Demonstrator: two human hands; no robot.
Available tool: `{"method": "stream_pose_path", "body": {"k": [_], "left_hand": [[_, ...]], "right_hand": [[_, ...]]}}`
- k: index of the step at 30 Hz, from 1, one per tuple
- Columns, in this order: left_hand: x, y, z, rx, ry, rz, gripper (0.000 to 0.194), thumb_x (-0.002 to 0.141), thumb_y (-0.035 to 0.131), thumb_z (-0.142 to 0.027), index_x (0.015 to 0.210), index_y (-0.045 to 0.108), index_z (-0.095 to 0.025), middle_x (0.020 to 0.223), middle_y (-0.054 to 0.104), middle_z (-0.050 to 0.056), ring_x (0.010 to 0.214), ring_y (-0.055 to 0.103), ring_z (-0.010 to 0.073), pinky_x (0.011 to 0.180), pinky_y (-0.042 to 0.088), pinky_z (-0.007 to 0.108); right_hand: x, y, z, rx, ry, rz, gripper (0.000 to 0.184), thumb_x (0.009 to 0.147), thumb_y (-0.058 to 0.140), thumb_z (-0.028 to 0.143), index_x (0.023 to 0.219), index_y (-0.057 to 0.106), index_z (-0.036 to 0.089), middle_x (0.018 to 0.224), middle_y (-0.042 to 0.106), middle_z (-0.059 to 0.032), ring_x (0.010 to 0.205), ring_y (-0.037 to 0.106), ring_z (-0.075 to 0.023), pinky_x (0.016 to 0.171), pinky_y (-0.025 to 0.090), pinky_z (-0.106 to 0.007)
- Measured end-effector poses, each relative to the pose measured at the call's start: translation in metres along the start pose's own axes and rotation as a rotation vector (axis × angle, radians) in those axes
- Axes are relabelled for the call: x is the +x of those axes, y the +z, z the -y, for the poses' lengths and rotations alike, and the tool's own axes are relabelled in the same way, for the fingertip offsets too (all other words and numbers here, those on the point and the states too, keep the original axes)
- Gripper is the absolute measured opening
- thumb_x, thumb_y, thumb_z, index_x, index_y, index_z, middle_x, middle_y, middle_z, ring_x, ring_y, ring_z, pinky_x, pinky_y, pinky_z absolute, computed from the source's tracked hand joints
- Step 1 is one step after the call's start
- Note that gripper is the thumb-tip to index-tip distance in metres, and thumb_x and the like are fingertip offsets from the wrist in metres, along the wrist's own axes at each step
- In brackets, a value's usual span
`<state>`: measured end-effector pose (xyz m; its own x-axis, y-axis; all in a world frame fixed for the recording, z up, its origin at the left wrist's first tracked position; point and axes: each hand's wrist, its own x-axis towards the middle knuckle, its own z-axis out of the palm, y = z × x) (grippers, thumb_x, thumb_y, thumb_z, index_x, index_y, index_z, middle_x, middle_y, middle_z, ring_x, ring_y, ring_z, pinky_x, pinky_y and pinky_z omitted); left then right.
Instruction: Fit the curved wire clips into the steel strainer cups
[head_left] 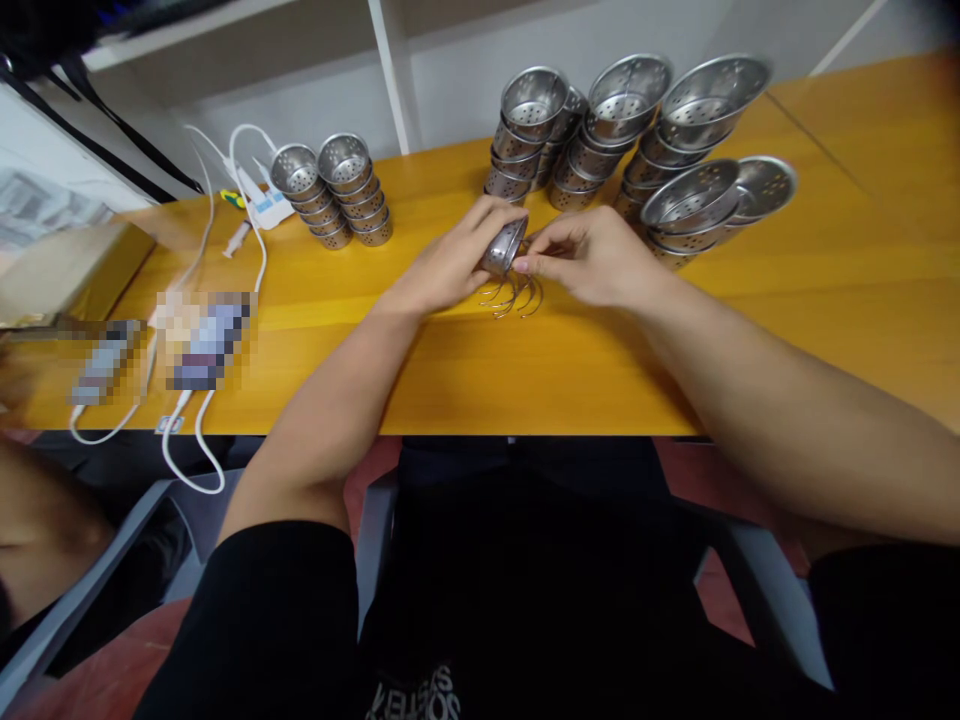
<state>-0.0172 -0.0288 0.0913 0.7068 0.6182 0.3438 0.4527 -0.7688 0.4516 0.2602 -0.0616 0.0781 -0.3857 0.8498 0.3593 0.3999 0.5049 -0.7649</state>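
My left hand (461, 255) is closed round a small perforated metal cup (504, 248), tilted on its side above the table. Several thin curved wire hooks (514, 295) stick out below the cup. Thumb and forefinger of my right hand (592, 255) are pinched together at the cup's edge, on what looks like one of these wire hooks; the fingers partly cover it. Just beyond my hands stand stacks of perforated metal cups (534, 105), some narrow, and wider ones (712, 105) to the right.
Two more cup stacks (343, 165) stand at the back left by a white power strip (270, 208). Two phones (210, 345) with white cables lie on the yellow table (450, 375). A cardboard box (75, 275) is at far left. Another person's bare limb (52, 530) shows at lower left.
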Motion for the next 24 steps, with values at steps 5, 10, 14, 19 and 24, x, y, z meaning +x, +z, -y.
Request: {"method": "stream_pose_path", "body": {"k": [5, 10, 14, 19, 24], "left_hand": [[-0.007, 0.006, 0.046, -0.034, -0.13, -0.062, 0.098, 0.096, 0.098, -0.073, 0.173, 0.057, -0.029, 0.179, 0.071, 0.02, 0.17, 0.068, 0.0488, 0.152, 0.051, 0.069], [-0.019, 0.004, 0.112, 0.059, -0.367, -0.284, 0.081, 0.084, 0.111, -0.069, 0.144, 0.075, -0.027, 0.164, 0.073, 0.022, 0.168, 0.065, 0.055, 0.158, 0.039, 0.081], [-0.021, 0.001, 0.144, 0.069, -0.492, -0.377, 0.089, 0.078, 0.115, -0.06, 0.149, 0.072, -0.028, 0.168, 0.073, 0.023, 0.173, 0.06, 0.0572, 0.161, 0.031, 0.083], [-0.023, 0.004, 0.166, 0.049, -0.51, -0.38, 0.106, 0.087, 0.108, -0.057, 0.173, 0.053, -0.028, 0.187, 0.062, 0.027, 0.184, 0.052, 0.0562, 0.164, 0.023, 0.083], [-0.026, 0.003, 0.167, 0.092, -0.5, -0.392, 0.087, 0.103, 0.096, -0.057, 0.174, 0.054, -0.031, 0.19, 0.057, 0.024, 0.191, 0.044, 0.053, 0.168, 0.016, 0.079]], "right_hand": [[0.0, 0.001, -0.002, 0.106, -0.078, 0.078, 0.062, 0.094, 0.096, 0.098, 0.091, 0.089, 0.036, 0.103, 0.088, -0.0084, 0.104, 0.084, -0.0438, 0.103, 0.069, -0.071], [-0.004, 0.002, 0.0, -0.028, -0.165, 0.082, 0.045, 0.107, 0.092, 0.08, 0.098, 0.089, 0.037, 0.123, 0.089, -0.0134, 0.137, 0.085, -0.0492, 0.126, 0.065, -0.077], [-0.006, 0.0, 0.004, -0.065, -0.159, 0.109, 0.04, 0.107, 0.091, 0.078, 0.099, 0.089, 0.038, 0.127, 0.089, -0.0126, 0.14, 0.083, -0.0496, 0.129, 0.064, -0.079], [-0.005, -0.003, 0.0, -0.098, -0.133, 0.151, 0.046, 0.105, 0.089, 0.087, 0.1, 0.09, 0.042, 0.129, 0.088, -0.0105, 0.135, 0.081, -0.0473, 0.127, 0.064, -0.077], [-0.003, -0.004, -0.014, -0.173, -0.167, 0.214, 0.05, 0.104, 0.086, 0.088, 0.1, 0.09, 0.038, 0.13, 0.088, -0.0116, 0.128, 0.083, -0.0456, 0.123, 0.065, -0.073]]}}
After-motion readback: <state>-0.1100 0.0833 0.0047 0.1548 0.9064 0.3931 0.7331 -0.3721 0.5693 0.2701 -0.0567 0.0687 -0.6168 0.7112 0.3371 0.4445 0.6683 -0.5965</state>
